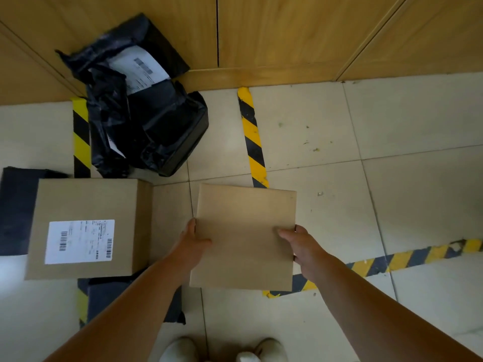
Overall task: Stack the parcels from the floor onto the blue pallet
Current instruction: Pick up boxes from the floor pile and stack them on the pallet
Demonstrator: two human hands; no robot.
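I hold a plain brown cardboard parcel [245,236] above the tiled floor, its flat top facing me. My left hand [192,242] grips its left edge with the thumb on top. My right hand [300,245] grips the right edge the same way. A larger cardboard box [86,228] with a white barcode label sits at the left. Black plastic-wrapped parcels [146,113] lie against the wooden wall at the back left. The blue pallet is not in view.
Yellow-and-black hazard tape [252,137] marks the floor tiles, running back and off to the right. Dark flat packages [15,207] lie under and beside the labelled box. Wooden panelling [287,35] closes the far side. My white shoes [222,351] show at the bottom.
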